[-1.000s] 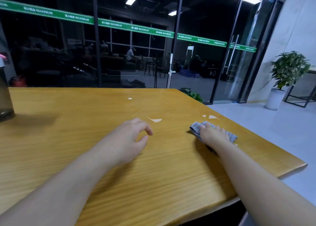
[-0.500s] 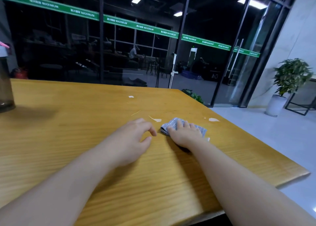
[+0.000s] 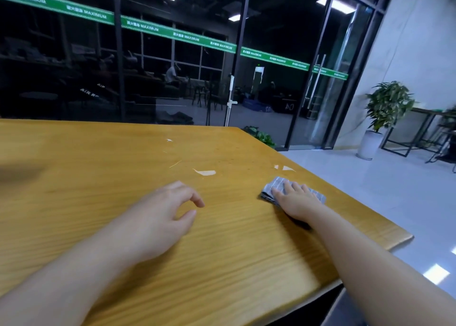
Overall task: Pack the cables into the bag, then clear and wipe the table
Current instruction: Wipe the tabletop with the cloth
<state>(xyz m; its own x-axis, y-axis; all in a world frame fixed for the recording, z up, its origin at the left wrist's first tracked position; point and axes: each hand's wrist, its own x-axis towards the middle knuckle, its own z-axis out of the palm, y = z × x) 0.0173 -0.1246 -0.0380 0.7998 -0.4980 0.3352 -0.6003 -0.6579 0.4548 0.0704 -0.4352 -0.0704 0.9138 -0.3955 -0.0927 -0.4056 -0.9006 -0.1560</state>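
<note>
Fingers (image 3: 296,190) of my right hand (image 3: 297,201) press flat on the cloth (image 3: 270,190); left hand (image 3: 158,217) loosely curled, empty. I'd sweep firmly through the wet patches (image 3: 206,172) on the surface (image 3: 98,165).

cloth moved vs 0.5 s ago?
Yes. The cloth under the right hand slid right, from beside the pale patch toward the table edge.

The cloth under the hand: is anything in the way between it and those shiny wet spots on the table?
Nothing visible is. The right hand presses the folded grey cloth flat on the wooden table. Only bare wood lies between it and the wet patch to its left and the one just beyond it. The left hand rests nearer, off that path.
</note>
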